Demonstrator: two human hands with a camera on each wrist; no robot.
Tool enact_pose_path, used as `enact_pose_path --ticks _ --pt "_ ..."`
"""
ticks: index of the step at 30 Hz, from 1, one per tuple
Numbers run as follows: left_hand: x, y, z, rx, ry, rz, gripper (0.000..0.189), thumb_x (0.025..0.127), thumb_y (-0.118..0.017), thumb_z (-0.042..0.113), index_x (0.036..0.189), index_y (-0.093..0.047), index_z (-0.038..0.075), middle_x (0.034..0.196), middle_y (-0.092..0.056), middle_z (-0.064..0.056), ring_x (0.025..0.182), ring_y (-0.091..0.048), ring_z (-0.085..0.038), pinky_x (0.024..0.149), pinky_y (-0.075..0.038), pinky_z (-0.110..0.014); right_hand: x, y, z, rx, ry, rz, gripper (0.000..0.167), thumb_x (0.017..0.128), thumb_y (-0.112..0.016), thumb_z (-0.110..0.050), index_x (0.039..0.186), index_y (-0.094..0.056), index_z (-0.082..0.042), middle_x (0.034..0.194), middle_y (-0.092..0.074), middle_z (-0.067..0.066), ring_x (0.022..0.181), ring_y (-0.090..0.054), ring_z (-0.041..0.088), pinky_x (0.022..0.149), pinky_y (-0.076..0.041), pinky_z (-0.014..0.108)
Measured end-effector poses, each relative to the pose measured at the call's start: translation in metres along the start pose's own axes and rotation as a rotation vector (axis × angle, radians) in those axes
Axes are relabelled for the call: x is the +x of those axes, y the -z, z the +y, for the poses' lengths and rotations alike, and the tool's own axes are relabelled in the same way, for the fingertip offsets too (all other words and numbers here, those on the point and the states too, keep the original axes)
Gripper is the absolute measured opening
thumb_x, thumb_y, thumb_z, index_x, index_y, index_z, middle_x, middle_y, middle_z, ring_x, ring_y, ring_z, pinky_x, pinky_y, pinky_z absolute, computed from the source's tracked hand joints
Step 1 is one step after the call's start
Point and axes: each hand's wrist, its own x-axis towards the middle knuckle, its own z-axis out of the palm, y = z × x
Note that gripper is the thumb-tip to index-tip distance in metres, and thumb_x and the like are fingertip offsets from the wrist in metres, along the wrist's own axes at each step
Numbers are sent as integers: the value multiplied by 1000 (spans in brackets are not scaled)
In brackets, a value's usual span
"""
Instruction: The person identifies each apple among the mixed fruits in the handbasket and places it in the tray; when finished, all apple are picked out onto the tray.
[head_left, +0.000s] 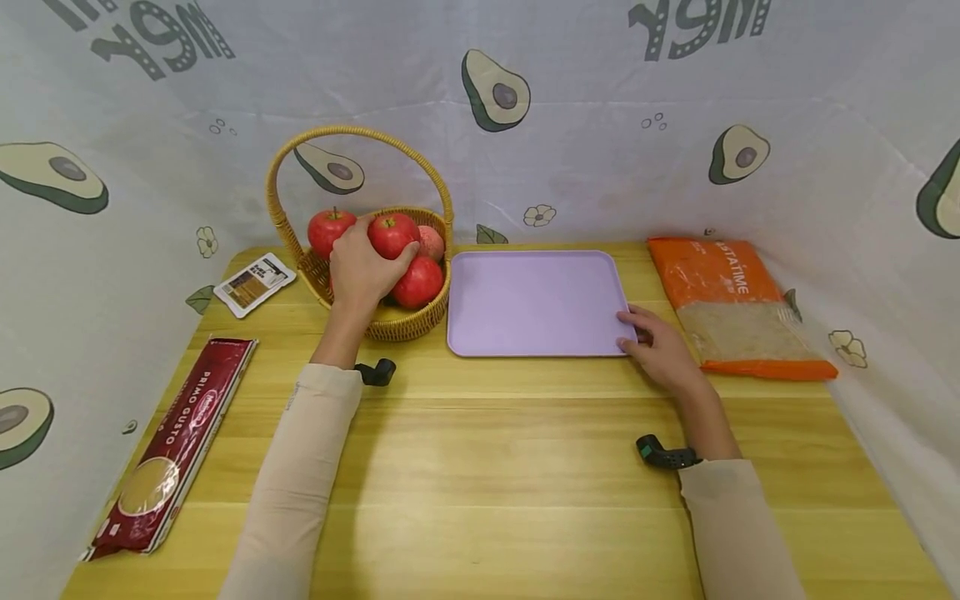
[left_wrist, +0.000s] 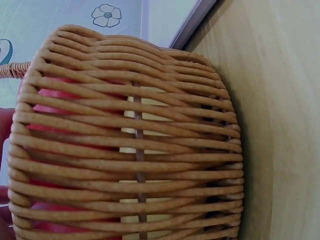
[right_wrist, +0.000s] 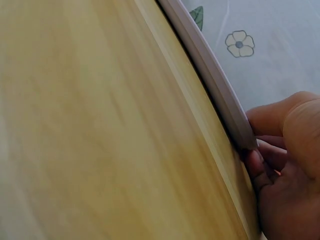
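My left hand (head_left: 363,267) reaches into a wicker basket (head_left: 408,327) with a tall arched handle and grips a red apple (head_left: 395,236) at the top of the pile. Other red apples (head_left: 418,283) and a pinkish round fruit (head_left: 431,244) sit around it. In the left wrist view the basket's woven side (left_wrist: 125,165) fills most of the picture and hides much of the fruit; only fingertips show at the left edge. My right hand (head_left: 664,350) holds the front right corner of a flat lilac tray (head_left: 536,304), its fingers at the rim (right_wrist: 235,127).
An orange bag (head_left: 742,308) with a see-through window lies at the right. To the left are a dark red pasta packet (head_left: 176,442) and a small white pouch (head_left: 255,283). A cloth printed with avocados (head_left: 495,90) hangs behind the wooden table (head_left: 510,475).
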Motion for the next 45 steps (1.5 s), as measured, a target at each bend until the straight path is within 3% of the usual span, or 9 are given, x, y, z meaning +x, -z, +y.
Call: enact_pose_path --ticks 9,20,24,35,42,45 --pt "-2 2 0 -53 -76 62 74 81 -75 58 136 -59 11 127 -70 -12 111 -68 -35 99 -56 -54 0 1 1 30 -12 6 49 103 -57 -10 150 -49 2 164 -33 24 142 -41 45 115 -35 63" --pt "-11 11 5 -124 -153 125 77 80 -78 56 138 -59 9 130 -69 -14 119 -64 -34 104 -52 -54 -2 1 0 43 -1 3 51 103 -58 -9 151 -47 3 164 -33 24 131 -47 43 112 -38 60" --pt "-14 14 6 -150 -182 143 77 79 -79 57 137 -61 9 129 -69 -13 118 -65 -33 103 -53 -53 -2 2 1 32 9 -8 51 103 -57 -9 152 -46 4 164 -32 25 139 -43 46 115 -35 62" --pt "-28 15 13 -216 -278 126 74 78 -81 55 135 -64 10 132 -69 -10 122 -63 -29 103 -54 -50 0 2 2 27 6 -26 51 105 -53 -9 153 -43 3 166 -29 24 150 -30 49 120 -27 65" --pt "-38 8 24 -279 -268 81 75 77 -82 55 136 -63 11 132 -68 -10 114 -65 -26 89 -61 -45 -2 1 3 39 0 -26 50 106 -51 -8 154 -43 3 167 -28 24 151 -28 49 120 -27 65" --pt "-44 5 31 -303 -266 55 77 76 -82 57 136 -64 13 132 -67 -9 115 -64 -25 89 -61 -43 -3 0 4 43 -5 -20 49 105 -51 -7 153 -44 3 167 -28 23 151 -29 48 120 -27 65"
